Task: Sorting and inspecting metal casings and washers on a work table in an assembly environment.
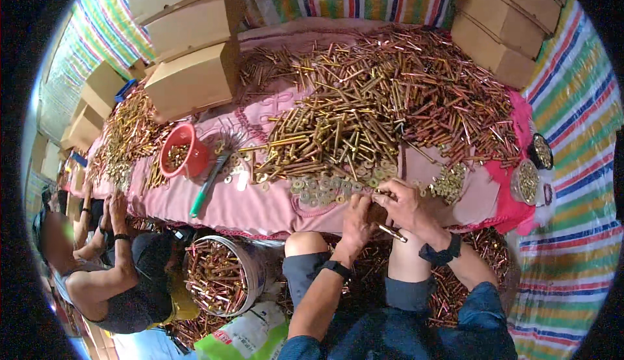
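My left hand [357, 220] and my right hand [400, 205] meet above my knees at the table's front edge, both with fingers closed. A metal bolt [393, 232] sticks out below the curled fingers of my right hand, slanting down to the right. The fingertips of both hands come together at something small, mostly hidden by the fingers. Just beyond them lie flat washers [318, 189] on the pink cloth [260, 210]. To the right of my right hand is a small heap of nuts [448, 183]. A large pile of yellowish bolts [338, 126] rises behind the washers.
A red bucket [184, 150] and a green-handled tool [209, 186] stand left. Cardboard boxes [188, 83] are stacked behind. Bowls of small parts [525, 181] sit far right. Below are a bolt-filled bucket [250, 275] and a bag [250, 334]. A co-worker [107, 275] sits at left.
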Demonstrator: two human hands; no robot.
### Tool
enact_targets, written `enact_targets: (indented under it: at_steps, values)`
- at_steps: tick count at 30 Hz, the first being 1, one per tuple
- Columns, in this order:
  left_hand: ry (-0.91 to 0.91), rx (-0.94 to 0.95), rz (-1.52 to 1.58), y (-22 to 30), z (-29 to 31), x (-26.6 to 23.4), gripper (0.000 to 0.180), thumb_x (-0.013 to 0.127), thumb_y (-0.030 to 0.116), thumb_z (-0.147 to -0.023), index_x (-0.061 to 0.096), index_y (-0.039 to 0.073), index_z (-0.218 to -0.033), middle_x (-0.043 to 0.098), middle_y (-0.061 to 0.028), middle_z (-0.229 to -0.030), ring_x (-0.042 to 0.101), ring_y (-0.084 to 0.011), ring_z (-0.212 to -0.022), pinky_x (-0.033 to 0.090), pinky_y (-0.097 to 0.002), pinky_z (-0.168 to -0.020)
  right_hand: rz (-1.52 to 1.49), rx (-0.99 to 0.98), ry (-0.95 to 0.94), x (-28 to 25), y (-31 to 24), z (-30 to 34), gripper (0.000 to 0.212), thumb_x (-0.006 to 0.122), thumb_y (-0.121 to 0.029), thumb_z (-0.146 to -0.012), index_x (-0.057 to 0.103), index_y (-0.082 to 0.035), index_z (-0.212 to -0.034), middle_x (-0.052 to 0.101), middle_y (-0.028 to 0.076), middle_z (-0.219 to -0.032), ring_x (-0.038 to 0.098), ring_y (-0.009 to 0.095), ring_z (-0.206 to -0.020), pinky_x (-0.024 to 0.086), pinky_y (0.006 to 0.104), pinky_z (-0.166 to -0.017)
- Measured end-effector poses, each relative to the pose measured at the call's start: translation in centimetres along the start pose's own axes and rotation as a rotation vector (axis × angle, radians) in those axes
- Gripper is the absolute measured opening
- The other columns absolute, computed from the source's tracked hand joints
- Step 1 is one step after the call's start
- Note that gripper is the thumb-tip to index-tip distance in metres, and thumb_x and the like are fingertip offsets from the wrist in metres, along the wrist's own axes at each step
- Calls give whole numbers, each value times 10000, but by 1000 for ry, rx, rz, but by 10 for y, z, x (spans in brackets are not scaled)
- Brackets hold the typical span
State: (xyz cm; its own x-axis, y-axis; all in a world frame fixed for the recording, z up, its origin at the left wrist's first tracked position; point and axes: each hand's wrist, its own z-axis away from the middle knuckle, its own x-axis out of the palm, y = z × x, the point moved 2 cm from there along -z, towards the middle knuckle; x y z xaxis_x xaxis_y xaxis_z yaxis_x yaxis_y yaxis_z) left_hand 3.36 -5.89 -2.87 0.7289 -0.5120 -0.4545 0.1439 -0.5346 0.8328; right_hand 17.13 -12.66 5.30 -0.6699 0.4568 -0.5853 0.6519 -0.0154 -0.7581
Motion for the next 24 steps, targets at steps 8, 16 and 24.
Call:
enact_targets:
  at_steps: [8,16,24]
  values:
    - [-76,-43,-19,-2,8,-8,492,707,31,-735,538,54,-1197,534,-192,-1097,563,-442,-1011,495,-492,-823,109,-229,-28,-4,-31,-3,138,711,-108,-879,628,1,-899,636,150,-869,626,322,-744,520,380,-670]
    - [-9,-3,-22,-5,4,-2,428,691,163,-756,517,50,-1130,506,-204,-1032,531,-467,-934,457,-505,-742,276,-408,-53,-1,-25,-7,133,695,-78,-874,665,6,-973,624,158,-924,626,329,-744,528,397,-649]
    - [23,41,14,-13,5,-1,368,672,226,-798,509,48,-1075,491,-208,-956,531,-468,-872,443,-504,-696,82,-274,-75,-5,-35,-7,106,682,-70,-883,679,7,-956,643,162,-902,657,333,-789,528,408,-652]
